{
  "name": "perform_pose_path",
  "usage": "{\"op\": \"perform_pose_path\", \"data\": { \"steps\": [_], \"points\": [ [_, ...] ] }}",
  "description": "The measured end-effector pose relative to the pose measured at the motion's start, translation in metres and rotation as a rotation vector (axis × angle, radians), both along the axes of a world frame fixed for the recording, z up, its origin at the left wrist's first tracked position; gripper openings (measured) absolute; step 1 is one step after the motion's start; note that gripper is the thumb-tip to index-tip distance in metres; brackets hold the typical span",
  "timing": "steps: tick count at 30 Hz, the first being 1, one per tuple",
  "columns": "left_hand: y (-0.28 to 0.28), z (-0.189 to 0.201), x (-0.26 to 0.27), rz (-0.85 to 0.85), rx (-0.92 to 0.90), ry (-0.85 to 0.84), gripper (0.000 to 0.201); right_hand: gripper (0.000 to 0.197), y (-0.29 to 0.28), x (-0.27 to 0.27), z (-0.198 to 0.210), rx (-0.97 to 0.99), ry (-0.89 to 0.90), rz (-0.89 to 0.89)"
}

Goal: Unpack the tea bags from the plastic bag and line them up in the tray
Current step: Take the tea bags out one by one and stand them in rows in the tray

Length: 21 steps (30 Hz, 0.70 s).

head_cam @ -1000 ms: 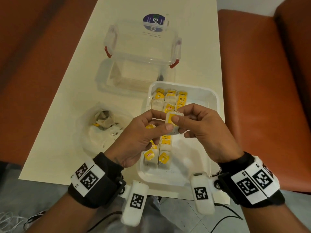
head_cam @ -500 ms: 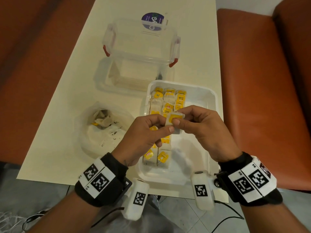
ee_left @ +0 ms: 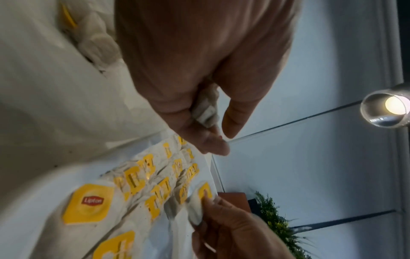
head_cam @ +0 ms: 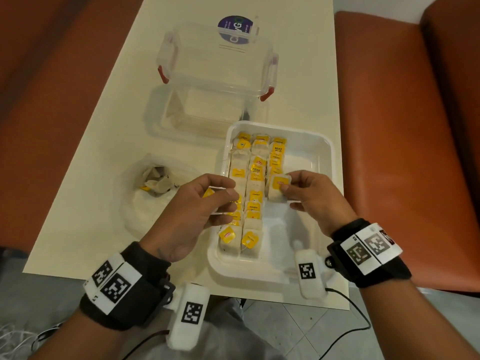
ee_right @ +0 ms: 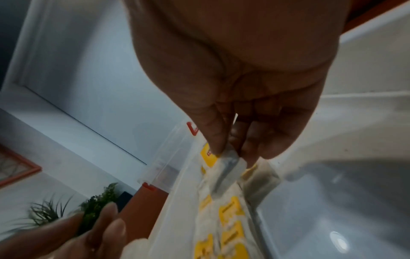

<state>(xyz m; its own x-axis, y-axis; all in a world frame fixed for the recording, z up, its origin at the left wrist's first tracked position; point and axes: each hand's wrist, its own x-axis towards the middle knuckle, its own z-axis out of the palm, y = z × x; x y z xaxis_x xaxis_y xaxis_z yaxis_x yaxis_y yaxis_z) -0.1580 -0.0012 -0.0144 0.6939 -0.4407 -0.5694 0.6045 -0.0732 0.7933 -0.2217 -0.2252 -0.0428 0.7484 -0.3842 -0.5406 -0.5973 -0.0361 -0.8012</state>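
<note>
Head view: right hand [head_cam: 309, 196] pinches a tea bag [head_cam: 277, 187] over the tray [head_cam: 322, 152], at the near end of the short third row by its right wall. Left hand [head_cam: 197, 211], fingers curled, seemingly holds another bag above the left-edge row.

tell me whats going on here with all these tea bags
A person is lining up tea bags in a white tray. The right hand pinches one tea bag at the near end of the third row. The left hand holds another tea bag over the first row. A few tea bags remain in the plastic bag on the table.
</note>
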Motion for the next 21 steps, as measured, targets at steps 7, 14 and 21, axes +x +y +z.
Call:
{"op": "perform_pose_path", "data": {
  "steps": [7, 14, 21],
  "points": [
    [0.010, -0.007, -0.005, 0.007, 0.008, 0.049, 0.011, 0.008, 0.006, 0.000, -0.026, -0.190, 0.159, 0.064],
    [0.012, -0.006, -0.004, 0.005, 0.006, 0.054, 0.011, 0.016, 0.006, 0.010, -0.020, -0.058, 0.204, -0.056],
    [0.010, -0.003, -0.002, 0.017, -0.001, 0.060, 0.007, 0.026, 0.004, 0.013, -0.022, -0.091, 0.215, -0.029]
  ]
}}
